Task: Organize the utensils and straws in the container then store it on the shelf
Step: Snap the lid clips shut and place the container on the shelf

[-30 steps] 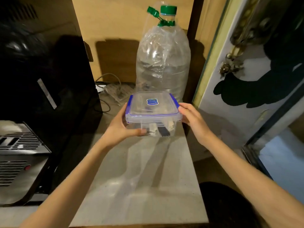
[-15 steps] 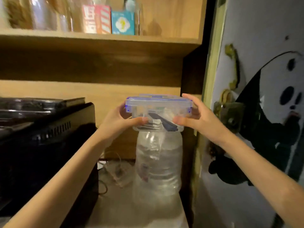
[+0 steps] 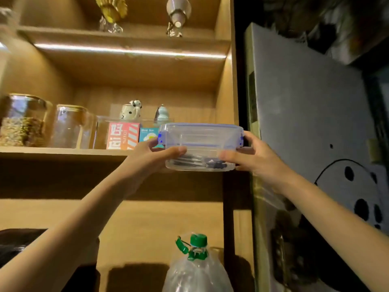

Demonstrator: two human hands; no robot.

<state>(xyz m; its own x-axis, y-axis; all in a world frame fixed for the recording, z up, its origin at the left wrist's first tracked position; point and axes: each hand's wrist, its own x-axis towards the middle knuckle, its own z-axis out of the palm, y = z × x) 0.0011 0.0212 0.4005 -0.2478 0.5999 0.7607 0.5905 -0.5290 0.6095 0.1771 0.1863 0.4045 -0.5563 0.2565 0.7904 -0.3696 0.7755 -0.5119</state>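
Observation:
A clear plastic container (image 3: pixel 200 142) with a blue-clipped lid is held up in the air at the height of the wooden shelf (image 3: pixel 63 151), near its right end. Dark utensils and wrapped straws lie in its bottom. My left hand (image 3: pixel 153 157) grips its left side, thumb across the front. My right hand (image 3: pixel 250 157) grips its right side. The container's base hangs slightly below the shelf board's top and in front of it.
On the shelf stand two glass jars (image 3: pixel 23 121), a red box (image 3: pixel 123 135), a small blue box (image 3: pixel 148 133) and figurines. A large clear bottle with a green cap (image 3: pixel 196 268) stands below. A door with a panda picture (image 3: pixel 315 144) is at the right.
Both hands have lifted the container from the counter up to shelf height. My view has tilted upward, so the shelf's items now appear.

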